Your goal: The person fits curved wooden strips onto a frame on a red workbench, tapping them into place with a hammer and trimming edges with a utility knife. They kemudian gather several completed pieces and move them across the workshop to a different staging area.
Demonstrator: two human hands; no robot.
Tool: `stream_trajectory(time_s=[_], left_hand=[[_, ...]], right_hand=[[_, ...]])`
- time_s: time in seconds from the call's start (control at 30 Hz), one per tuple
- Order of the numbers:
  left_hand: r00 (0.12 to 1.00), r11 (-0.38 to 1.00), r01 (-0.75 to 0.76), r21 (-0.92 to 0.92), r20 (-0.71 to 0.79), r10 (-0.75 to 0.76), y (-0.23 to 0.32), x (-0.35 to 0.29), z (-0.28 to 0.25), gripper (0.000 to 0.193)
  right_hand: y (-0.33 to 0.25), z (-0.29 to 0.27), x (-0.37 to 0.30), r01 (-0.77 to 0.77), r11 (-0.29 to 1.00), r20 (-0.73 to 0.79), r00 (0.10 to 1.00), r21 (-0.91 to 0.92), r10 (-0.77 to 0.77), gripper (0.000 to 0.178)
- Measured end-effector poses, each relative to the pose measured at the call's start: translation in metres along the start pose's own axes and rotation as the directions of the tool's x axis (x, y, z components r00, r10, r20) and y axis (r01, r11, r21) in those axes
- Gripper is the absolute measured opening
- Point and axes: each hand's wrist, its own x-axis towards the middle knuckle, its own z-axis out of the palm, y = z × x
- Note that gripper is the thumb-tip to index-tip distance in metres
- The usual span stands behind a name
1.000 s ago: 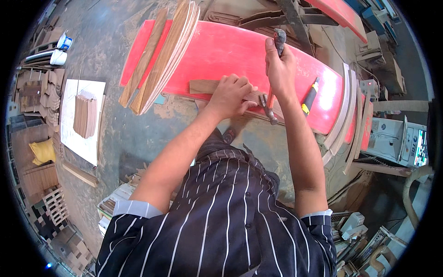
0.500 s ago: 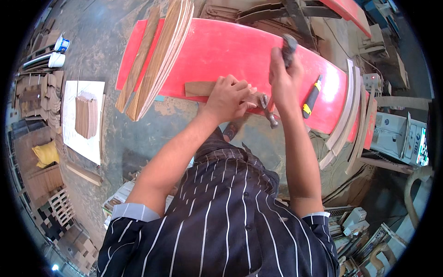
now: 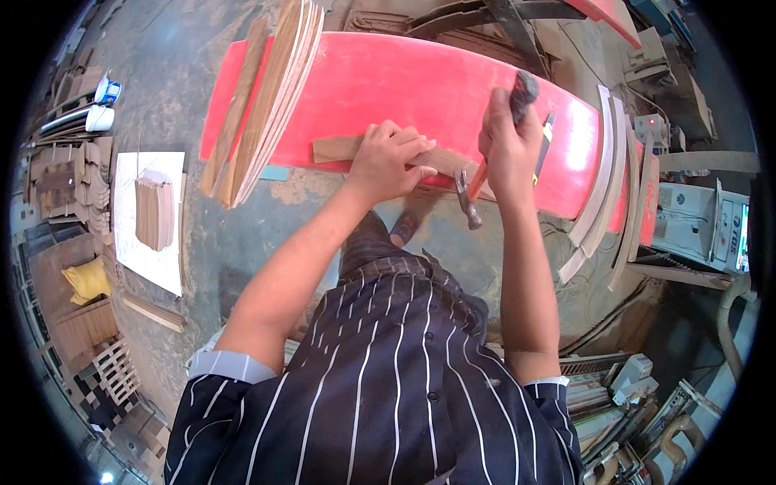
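My left hand is closed over a curved strip of brown wood lying along the near edge of the red tabletop. Its fingers wrap the far side and the thumb presses the near side. In my right hand is a hammer, gripped by its handle, with the dark butt end up. The metal head sits just beyond the strip's near edge; whether it touches the wood I cannot tell. Partly hidden behind my right hand, a yellow and black utility knife lies on the red surface.
Long curved wood strips are stacked across the table's left end. More pale curved strips lie at its right end. On the floor to the left, a white board carries a stack of wood pieces. Machinery stands at far right.
My right hand has shifted slightly right and nearer with the hammer, now covering part of the utility knife. My left fingers have moved a little on the strip, baring more of its right part.
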Motion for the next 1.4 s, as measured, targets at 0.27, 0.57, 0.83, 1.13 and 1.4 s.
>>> stream_trajectory(time_s=[0.27,0.57,0.83,1.13,1.4], left_hand=[[1.000,1.000,-0.007,0.012,0.011,0.007,-0.002,-0.002,0.001,0.047],[0.998,1.000,0.024,0.000,0.051,-0.024,-0.003,-0.005,0.003,0.050],[0.998,0.998,0.045,-0.033,0.036,-0.044,0.001,-0.006,0.004,0.051],[0.997,0.998,0.057,-0.024,0.052,-0.056,0.001,-0.007,0.003,0.051],[0.998,0.999,0.035,-0.029,0.047,-0.033,0.000,-0.005,0.002,0.051]], right_hand=[[0.018,0.028,0.034,0.009,0.980,0.024,1.000,-0.198,-0.005,0.037],[0.019,0.046,0.051,0.030,0.951,-0.012,0.999,-0.308,-0.035,0.040],[0.023,0.048,0.054,0.062,0.933,-0.076,0.993,-0.354,-0.094,0.037],[0.024,0.035,0.044,0.035,0.972,-0.103,0.993,-0.230,-0.061,0.040],[0.028,0.028,0.040,0.117,0.963,-0.050,0.990,-0.241,-0.133,0.041]])
